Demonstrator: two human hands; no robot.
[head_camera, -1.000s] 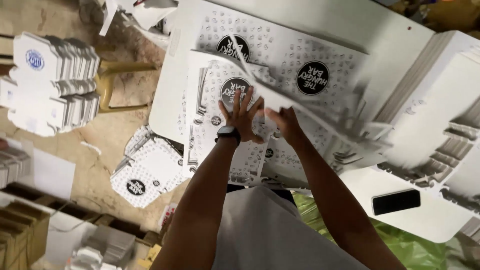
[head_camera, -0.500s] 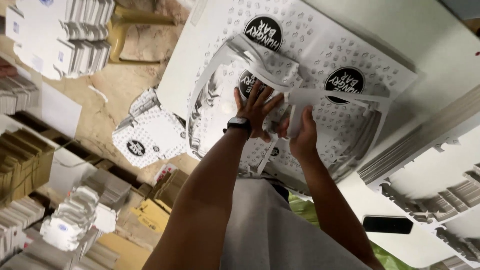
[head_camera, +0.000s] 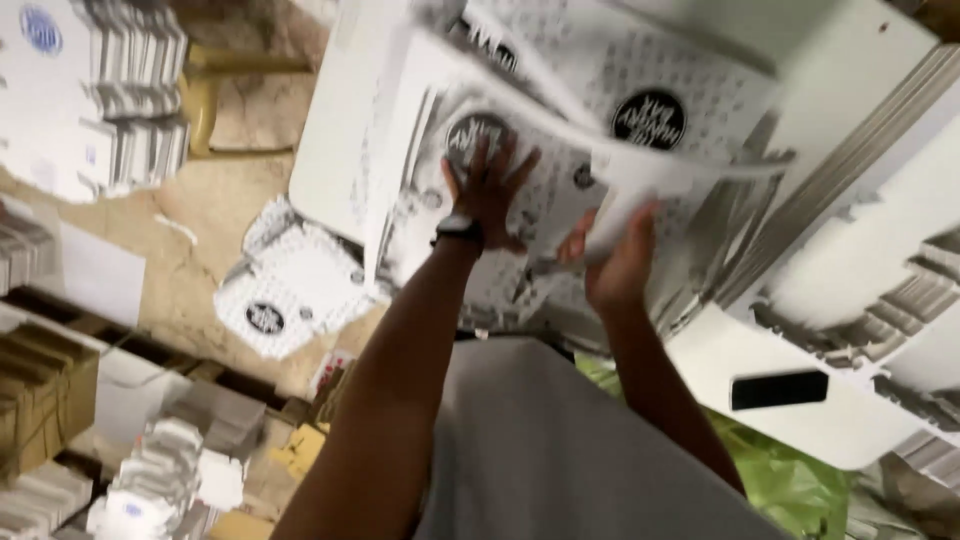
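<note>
A white patterned cardboard box blank (head_camera: 560, 190) with round black logos lies on a white table (head_camera: 330, 150). My left hand (head_camera: 487, 190), a dark watch on its wrist, presses flat with spread fingers on the blank near one black logo. My right hand (head_camera: 618, 255) grips a long white flap (head_camera: 660, 175) of the blank and lifts it off the surface. The frame is blurred by motion. More printed blanks lie under the one I handle.
A tall stack of flat white blanks (head_camera: 870, 260) stands at the right, with a black phone (head_camera: 778, 389) near the table edge. A folded patterned box (head_camera: 285, 295) lies on the floor at the left. Stacks of white boxes (head_camera: 95, 95) and brown cartons (head_camera: 45, 395) stand further left.
My right hand has lifted the flap higher off the blank. My left hand stays pressed near the logo. The view has shifted and blurred.
</note>
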